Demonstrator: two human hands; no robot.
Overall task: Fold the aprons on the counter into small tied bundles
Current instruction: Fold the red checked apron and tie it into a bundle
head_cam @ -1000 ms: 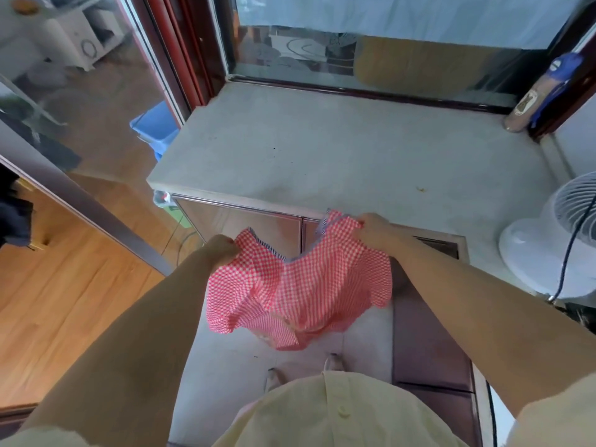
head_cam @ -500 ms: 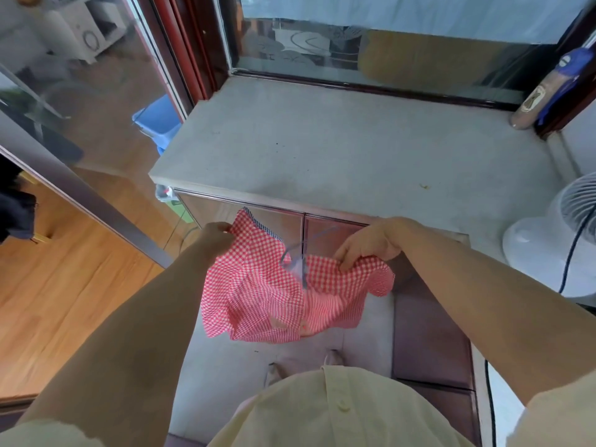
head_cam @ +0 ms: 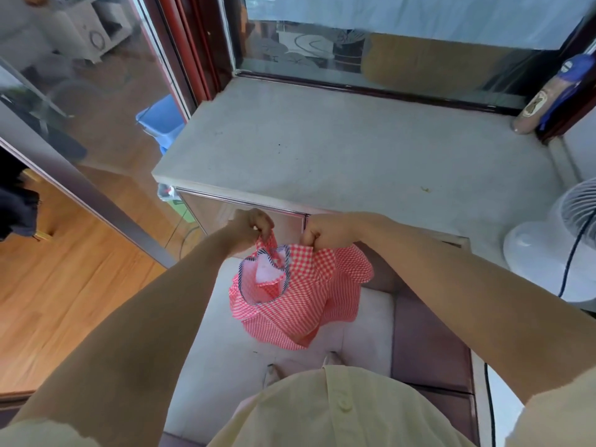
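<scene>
A red-and-white checked apron with dark striped trim hangs bunched in the air in front of the grey stone counter, below its front edge. My left hand pinches a strip of the apron's upper edge. My right hand grips the cloth's top right beside it, fingers curled. The two hands are close together. The apron's lower part droops loosely towards the floor.
A white fan stands at the counter's right end with a dark cable. A roll with a blue cap leans in the far right corner. A glass panel lies left; a blue bin sits behind it.
My hands have come closer together at the apron's top edge and risen slightly. The cloth, spread wide a second ago, now hangs gathered between them.
</scene>
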